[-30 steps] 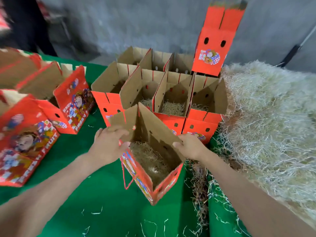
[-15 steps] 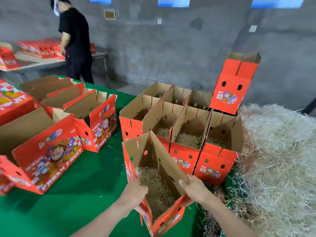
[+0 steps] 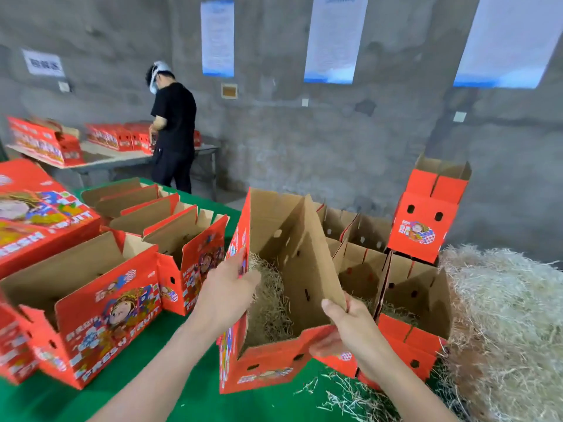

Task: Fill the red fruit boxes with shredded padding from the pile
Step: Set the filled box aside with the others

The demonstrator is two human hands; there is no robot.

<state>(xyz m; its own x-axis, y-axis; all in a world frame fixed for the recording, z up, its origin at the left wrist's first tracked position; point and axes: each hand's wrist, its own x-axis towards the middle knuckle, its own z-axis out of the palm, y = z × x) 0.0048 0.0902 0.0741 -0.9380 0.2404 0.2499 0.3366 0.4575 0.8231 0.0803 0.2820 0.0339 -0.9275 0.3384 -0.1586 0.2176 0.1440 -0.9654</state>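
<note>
The left hand (image 3: 225,296) grips the left wall of the open red cardboard fruit box (image 3: 265,371) at six o'clock, and the right hand (image 3: 350,327) pinches its brown flap corner. Straw-coloured shredded padding (image 3: 268,303) sits inside. The pale heaped shred pile (image 3: 502,315) is at three, empty red printed boxes (image 3: 100,318) at nine, and a person in black (image 3: 175,132) far off at eleven.

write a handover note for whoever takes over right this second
Left hand: grip on the left wall of the open box.
Right hand: grip on its right flap and front corner.
Padding already lies inside this box; the boxes behind it hold some too.
Pile sits to the right on the green table.
Left to do: the boxes on the left show no padding yet.
</note>
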